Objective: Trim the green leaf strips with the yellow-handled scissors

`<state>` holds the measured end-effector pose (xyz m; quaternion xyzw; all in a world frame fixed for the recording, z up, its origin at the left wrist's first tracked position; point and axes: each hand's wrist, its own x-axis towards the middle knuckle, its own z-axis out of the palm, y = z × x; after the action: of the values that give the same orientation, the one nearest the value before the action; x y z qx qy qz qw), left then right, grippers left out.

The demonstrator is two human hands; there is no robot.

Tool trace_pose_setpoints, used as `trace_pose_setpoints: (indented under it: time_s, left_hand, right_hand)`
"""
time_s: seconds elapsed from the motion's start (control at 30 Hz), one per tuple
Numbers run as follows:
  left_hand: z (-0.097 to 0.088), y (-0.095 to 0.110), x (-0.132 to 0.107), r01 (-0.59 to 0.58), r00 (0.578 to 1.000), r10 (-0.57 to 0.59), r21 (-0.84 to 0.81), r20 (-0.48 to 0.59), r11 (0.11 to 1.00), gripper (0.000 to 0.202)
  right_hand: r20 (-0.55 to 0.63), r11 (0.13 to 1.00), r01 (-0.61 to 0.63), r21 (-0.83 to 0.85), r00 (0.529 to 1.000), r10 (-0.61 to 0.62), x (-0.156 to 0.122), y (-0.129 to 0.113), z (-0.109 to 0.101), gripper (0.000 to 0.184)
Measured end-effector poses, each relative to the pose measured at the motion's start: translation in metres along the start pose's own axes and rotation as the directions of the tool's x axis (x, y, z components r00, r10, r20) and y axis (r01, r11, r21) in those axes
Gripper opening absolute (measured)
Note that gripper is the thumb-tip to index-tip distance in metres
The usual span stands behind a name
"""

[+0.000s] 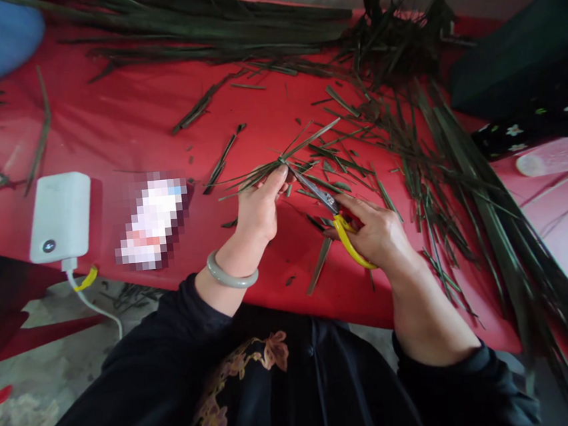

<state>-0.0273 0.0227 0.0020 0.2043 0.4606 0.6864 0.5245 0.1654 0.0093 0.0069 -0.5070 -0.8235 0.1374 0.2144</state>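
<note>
Pinched between the thumb and fingers of my left hand (262,205) is a small bunch of green leaf strips (310,140), their thin ends fanning out to both sides. My right hand (379,230) grips yellow-handled scissors (352,243). The scissor blades (314,188) point up and left, with their tips at the bunch beside my left thumb. Whether the blades touch a strip is too small to tell. Cut leaf pieces (342,160) lie on the red table (154,118) around and beyond my hands.
A white power bank (61,218) with a cable (97,308) and a blurred-out phone (151,222) lie at left. Long leaves (226,28) run along the back, more leaves (495,219) along the right. Another person's flowered sleeve (530,115) shows at far right.
</note>
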Motion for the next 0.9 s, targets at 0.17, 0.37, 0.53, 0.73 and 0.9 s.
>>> trace_pose_setpoints:
  time_s: [0.17,0.37,0.53,0.73,0.9]
  left_hand:
    - [-0.001,0.009,0.005,-0.029,0.997,0.029,-0.005,-0.069,1.000,0.012]
    - [-0.001,0.014,0.008,-0.069,0.991,0.067,-0.014,-0.114,0.998,0.010]
    - [-0.001,0.010,0.005,-0.056,0.996,0.055,-0.010,-0.073,0.998,0.011]
    - [0.002,0.009,0.001,-0.024,0.997,0.019,-0.080,-0.069,0.996,0.010]
    - [0.003,0.010,0.001,-0.011,0.996,0.006,-0.047,-0.094,0.999,0.012]
  right_hand:
    - [0.081,1.000,-0.007,0.023,0.997,0.005,-0.001,0.001,-0.005,0.061]
    - [0.108,0.999,-0.019,-0.034,0.994,0.023,-0.001,-0.002,-0.007,0.060]
    - [0.081,1.000,-0.011,-0.028,0.997,0.014,-0.001,-0.002,-0.004,0.059]
    - [0.056,1.000,-0.005,-0.016,0.998,0.006,-0.001,-0.002,-0.001,0.058]
    - [0.058,1.000,-0.012,-0.011,0.998,0.013,-0.001,-0.003,-0.001,0.057]
